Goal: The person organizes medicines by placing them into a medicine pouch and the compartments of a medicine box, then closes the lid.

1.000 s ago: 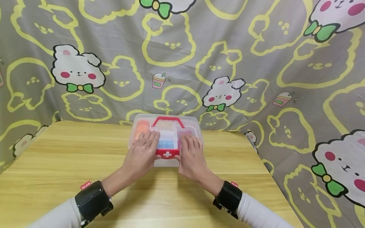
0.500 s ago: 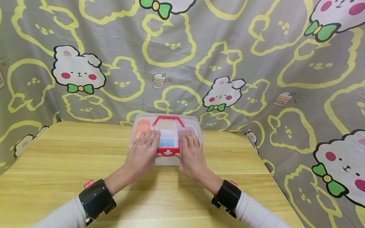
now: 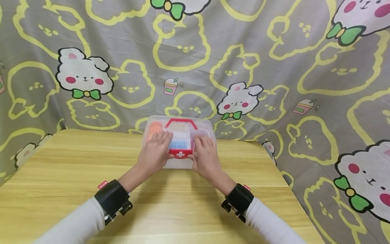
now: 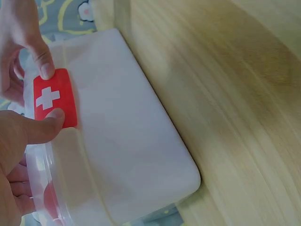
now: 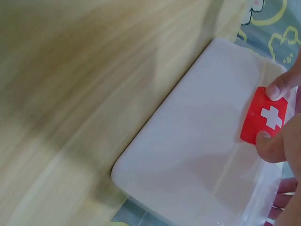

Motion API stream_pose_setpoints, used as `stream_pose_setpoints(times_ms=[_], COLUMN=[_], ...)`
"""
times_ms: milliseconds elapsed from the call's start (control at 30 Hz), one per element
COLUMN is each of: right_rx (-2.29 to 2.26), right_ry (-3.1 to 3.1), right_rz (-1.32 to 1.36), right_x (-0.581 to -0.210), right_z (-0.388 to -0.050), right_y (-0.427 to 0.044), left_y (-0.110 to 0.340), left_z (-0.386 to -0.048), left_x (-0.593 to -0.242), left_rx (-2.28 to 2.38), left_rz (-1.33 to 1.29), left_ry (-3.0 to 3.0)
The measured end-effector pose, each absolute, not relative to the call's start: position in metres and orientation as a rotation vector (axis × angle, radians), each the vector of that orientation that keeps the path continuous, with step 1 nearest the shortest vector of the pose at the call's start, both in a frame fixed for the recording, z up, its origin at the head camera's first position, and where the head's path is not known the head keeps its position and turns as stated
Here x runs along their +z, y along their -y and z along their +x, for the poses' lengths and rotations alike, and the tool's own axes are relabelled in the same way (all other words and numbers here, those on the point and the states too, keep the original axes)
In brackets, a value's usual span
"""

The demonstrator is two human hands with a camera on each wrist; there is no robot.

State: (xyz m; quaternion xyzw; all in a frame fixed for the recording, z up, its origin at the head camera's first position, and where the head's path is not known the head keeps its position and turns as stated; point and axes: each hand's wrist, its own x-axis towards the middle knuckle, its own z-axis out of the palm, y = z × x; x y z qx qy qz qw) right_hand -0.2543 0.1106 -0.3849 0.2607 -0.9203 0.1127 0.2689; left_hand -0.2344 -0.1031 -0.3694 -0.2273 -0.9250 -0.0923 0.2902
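Note:
Against the far edge of the table stands a first aid box (image 3: 178,163), with a clear lid, a white body and a red carrying handle (image 3: 181,120). Its red latch (image 3: 180,154) bears a white cross and is down over the front. My left hand (image 3: 153,152) grips the lid's front edge, thumb on the latch's left end, fingers on top. On the other side my right hand (image 3: 207,157) does the same, its thumb at the latch's right end. Orange and blue items show dimly through the lid. Both wrist views show the thumbs on the latch (image 4: 68,96).
The wooden table (image 3: 170,210) spreads in front of the box. Behind it and along the sides hangs a grey curtain (image 3: 137,40) with cartoon rabbits, close to the box's back. Black wrist bands (image 3: 112,200) sit over white sleeves.
The first aid box has shifted away from me, toward the curtain, with both hands moving along on it. The latch remains down, thumbs still on it.

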Motion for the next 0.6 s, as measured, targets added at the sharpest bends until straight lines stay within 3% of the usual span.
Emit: stream_pose_setpoints(times_ms=[600], right_rx=[0.399], right_ry=[2.64], right_rz=[0.651], right_x=[-0.368], right_z=[-0.255], right_y=[-0.115], left_y=[0.091], left_z=[-0.239], left_x=[-0.35], left_rx=[-0.285], left_rz=[-0.521], left_ry=[2.652])
